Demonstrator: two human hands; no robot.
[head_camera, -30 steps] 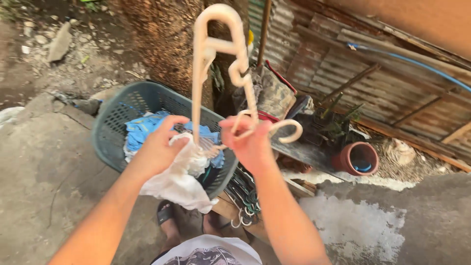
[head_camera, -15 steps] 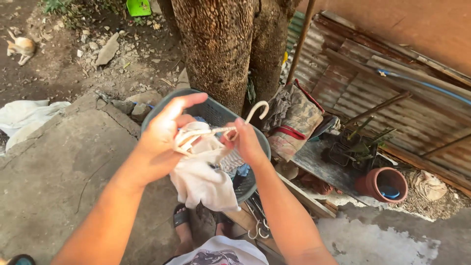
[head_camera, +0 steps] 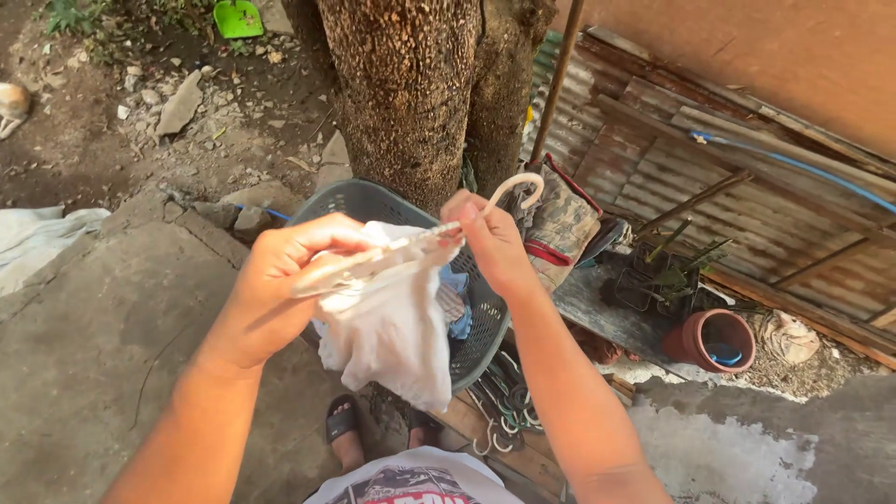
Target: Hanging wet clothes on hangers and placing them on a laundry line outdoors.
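Two hands work a cream plastic clothes hanger into a white cloth garment — the left hand is closed around cloth and hanger bar, the right hand pinches near the hook, likely to steady it. Both hang just above the grey-green perforated laundry basket. A rough tree trunk stands close on the far side; open concrete lies left.

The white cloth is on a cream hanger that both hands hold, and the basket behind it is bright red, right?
Not quite. The head view shows the white cloth on the cream hanger, held by the left hand and right hand, but the basket behind is dark grey-green, not red.
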